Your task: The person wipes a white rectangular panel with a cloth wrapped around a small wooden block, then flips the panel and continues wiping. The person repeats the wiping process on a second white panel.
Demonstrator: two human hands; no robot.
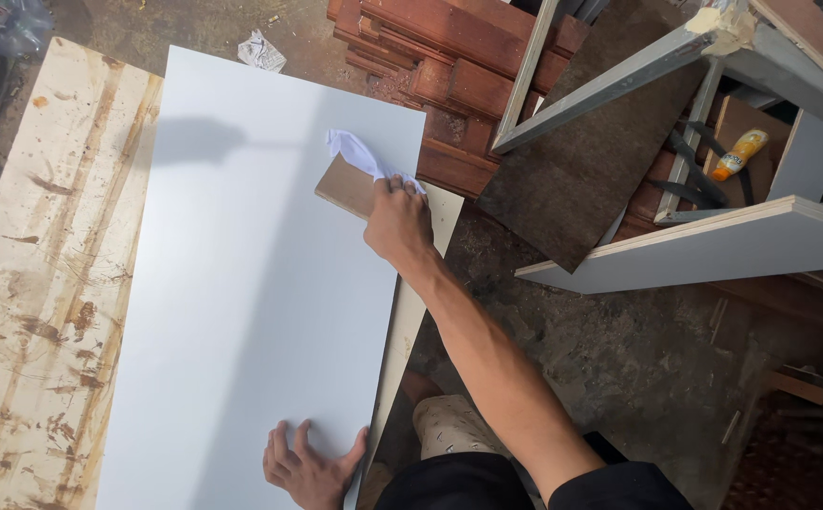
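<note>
**Right hand on the block and cloth, left hand flat on the sheet**

Your right hand [398, 225] is closed over a small wooden block [345, 187] wrapped partly in a white cloth [360, 154]. The fingers curl down on top of both, clamping them against the white sheet [241, 283]. The block pokes out from under your knuckles toward 10 o'clock, and the loose end of the cloth trails off toward 11 o'clock, lying crumpled on the sheet. Block and cloth sit near the sheet's far right corner, just inside its right edge.

Your left hand [309, 467] is spread open, fingers apart, palm pressed flat on the near end of the sheet at about 6 o'clock from the block. It holds nothing. The two hands are well apart along the sheet's right side.

The sheet lies on a stained plywood board [43, 283], which shows bare along the left, at 9 o'clock from your hands. At 12 to 1 o'clock from the right hand there is a stack of reddish wood mouldings [449, 66], and at 3 o'clock a dark panel [572, 179] leans against a grey frame [714, 246]. Inside that frame lies a yellow bottle [740, 153]. A crumpled scrap of paper [260, 50] sits on the floor just beyond the sheet's far edge.
</note>
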